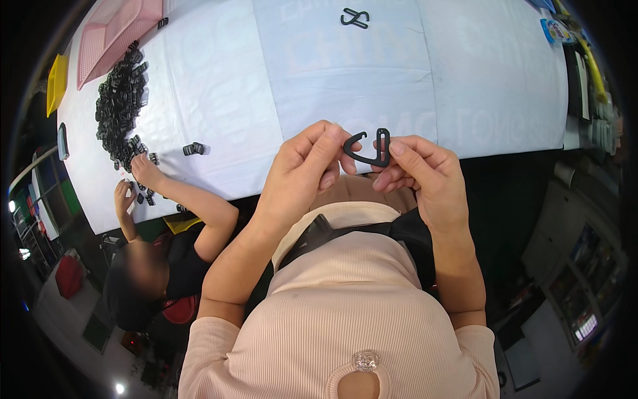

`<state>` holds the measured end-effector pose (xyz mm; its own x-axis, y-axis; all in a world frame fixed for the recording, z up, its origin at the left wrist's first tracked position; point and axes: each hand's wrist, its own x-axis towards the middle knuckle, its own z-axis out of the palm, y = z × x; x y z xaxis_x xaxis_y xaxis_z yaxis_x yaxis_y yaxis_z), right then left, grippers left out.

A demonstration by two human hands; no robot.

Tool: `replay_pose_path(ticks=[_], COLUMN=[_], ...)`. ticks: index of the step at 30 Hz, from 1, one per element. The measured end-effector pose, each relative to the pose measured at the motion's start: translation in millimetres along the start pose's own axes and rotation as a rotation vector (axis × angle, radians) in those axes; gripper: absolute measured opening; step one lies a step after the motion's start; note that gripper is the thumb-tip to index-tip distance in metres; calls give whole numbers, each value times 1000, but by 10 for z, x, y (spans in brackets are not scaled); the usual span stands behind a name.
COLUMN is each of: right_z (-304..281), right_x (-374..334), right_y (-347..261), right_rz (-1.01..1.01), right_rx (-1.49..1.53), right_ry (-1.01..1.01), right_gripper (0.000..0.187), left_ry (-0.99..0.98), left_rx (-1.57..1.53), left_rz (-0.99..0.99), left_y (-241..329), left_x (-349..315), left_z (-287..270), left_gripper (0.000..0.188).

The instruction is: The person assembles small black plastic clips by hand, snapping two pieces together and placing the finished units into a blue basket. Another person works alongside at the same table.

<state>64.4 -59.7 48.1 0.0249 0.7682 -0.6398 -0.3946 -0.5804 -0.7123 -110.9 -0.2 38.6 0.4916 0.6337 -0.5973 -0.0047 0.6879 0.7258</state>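
Above the near edge of the white-covered table [345,80], both hands hold a black plastic strap hook [371,161] with a curved, open end and a slotted bar. My left hand [299,169] pinches its curved side between thumb and fingers. The thumb and fingertips of my right hand [432,176] are closed at the slotted bar. Far back on the table lie what look like two more black hooks [355,18], crossing each other.
At the left a long heap of small black buckles [121,100] lies below a pink basket [109,43], with a few black buckles [194,149] apart. A co-worker's hands [147,171] reach into the heap's near end. A blue-and-white package [557,31] sits at the far right.
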Motion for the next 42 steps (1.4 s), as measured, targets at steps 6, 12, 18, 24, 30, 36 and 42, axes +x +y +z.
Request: replay_pose_path(ticks=[6, 12, 18, 24, 30, 36, 42], right_z=[131, 366, 512, 462, 491, 546, 461], right_x=[14, 116, 74, 138, 140, 146, 177], right_y=[-3, 142, 331, 192, 247, 226, 169], right_rz=[-210, -253, -306, -165, -285, -170, -108], right_rx=[-310, -56, -158, 8, -176, -9, 12], right_ry=[47, 143, 96, 135, 124, 72, 47], right_gripper=[23, 13, 12, 14, 13, 14, 17], left_ry=[55, 151, 258, 175, 220, 122, 36], left_rx=[232, -163, -184, -133, -85, -402, -392], left_rz=[146, 83, 32, 184, 192, 15, 3], left_y=[-79, -141, -190, -177, -198, -231, -159], left_x=[-3, 66, 174, 138, 138, 277, 196], left_z=[-12, 96, 79, 153, 84, -32, -97], left_gripper=[15, 18, 24, 21, 27, 41, 38])
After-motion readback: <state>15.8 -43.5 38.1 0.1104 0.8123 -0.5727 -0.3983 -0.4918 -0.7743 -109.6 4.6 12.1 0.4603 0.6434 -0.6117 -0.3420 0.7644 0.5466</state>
